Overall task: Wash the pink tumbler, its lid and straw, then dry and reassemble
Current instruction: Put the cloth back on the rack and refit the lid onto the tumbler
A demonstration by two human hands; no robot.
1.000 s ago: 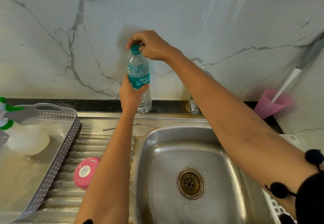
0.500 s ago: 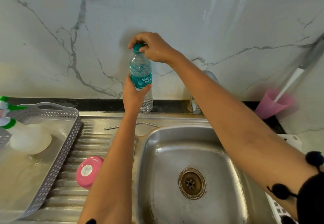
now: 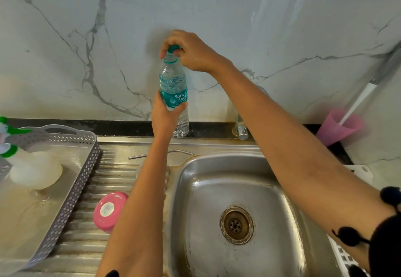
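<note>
The sink basin (image 3: pixel 217 190) offers room between left forearm (image 3: pixel 138 211) and right forearm (image 3: pixel 303 157). The pink lid (image 3: pixel 109 209) and grey tray (image 3: pixel 68 198) crowd the drainboard (image 3: pixel 86 248)

White lettering "Suriya Aqua" on the teal label of the clear water bottle (image 3: pixel 173 97), small sticker on the pink tumbler (image 3: pixel 109 209) too blurred to read

both forearms bare. black sleeve (image 3: pixel 386 248) on right arm, round black pom-poms (image 3: pixel 347 236) along its edge. black fabric edge (image 3: pixel 112 274) on left arm.
</note>
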